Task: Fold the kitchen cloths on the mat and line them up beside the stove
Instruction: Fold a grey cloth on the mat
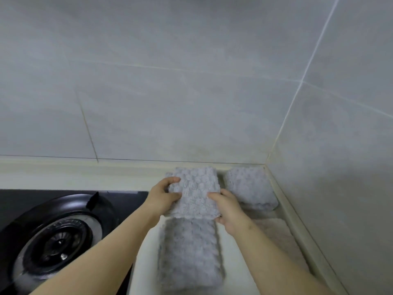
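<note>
A folded grey bobbled cloth (196,188) lies at the back of the counter, just right of the stove (53,231). My left hand (162,196) grips its left edge, thumb on top. My right hand (229,207) pinches its right front corner. A second folded grey cloth (189,254) lies lengthwise in front of it on the pale mat (146,252). A third folded grey cloth (251,188) sits in the back right corner.
The black glass stove with its round burner fills the lower left. Grey tiled walls (191,92) close the back and right side, meeting in a corner. A beige cloth (276,235) lies along the right wall under my right forearm.
</note>
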Demonstrator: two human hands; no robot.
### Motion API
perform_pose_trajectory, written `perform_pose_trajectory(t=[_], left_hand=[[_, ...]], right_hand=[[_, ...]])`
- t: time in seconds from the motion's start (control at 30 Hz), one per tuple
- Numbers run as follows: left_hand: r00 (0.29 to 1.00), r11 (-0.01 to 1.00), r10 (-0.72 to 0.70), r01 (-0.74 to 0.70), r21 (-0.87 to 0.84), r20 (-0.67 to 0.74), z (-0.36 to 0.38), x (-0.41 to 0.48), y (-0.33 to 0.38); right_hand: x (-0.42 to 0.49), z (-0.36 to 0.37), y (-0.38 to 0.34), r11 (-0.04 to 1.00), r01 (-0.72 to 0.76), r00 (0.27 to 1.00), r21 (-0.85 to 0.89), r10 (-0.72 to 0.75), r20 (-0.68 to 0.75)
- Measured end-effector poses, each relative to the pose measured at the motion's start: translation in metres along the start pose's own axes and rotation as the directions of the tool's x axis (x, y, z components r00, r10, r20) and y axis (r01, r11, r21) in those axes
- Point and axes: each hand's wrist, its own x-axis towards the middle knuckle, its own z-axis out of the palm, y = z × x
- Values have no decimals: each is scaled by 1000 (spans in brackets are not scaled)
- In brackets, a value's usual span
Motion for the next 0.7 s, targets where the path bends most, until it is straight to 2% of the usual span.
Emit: perform_pose_trajectory(t=[0.27,0.43,0.7], left_hand=[[999,996,-44,47,73,-30,0,68,-11],[998,990,-63,65,122,-20,5,82,-34],[1000,982,10,-5,190,-23,14,94,-43]], right_hand=[[77,10,0,992,-14,1000,-128,14,-3],[98,10,23,958,53,993,-281,-82,-89],[105,8,28,915,153,970,-374,-211,-120]])
